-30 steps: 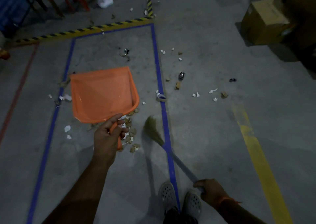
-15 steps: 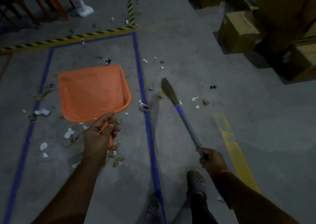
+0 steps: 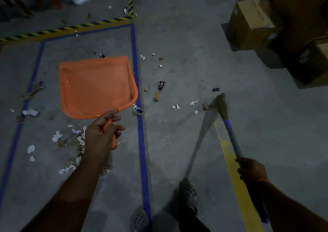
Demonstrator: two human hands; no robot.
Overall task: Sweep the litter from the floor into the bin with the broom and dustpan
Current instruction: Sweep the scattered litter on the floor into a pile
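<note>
left hand (image 3: 101,136) grips the orange dustpan (image 3: 96,86) by its handle; right hand (image 3: 252,169) grips the broom (image 3: 230,134), bristles beside white scraps (image 3: 193,102) right of the blue tape (image 3: 140,125) — more litter (image 3: 71,143) lies under the pan. boxes (image 3: 252,22) stand far right.

Bare forearms, an orange band (image 3: 262,180) at the right wrist, grey perforated clogs (image 3: 190,193), dark trouser legs (image 3: 193,222).
</note>
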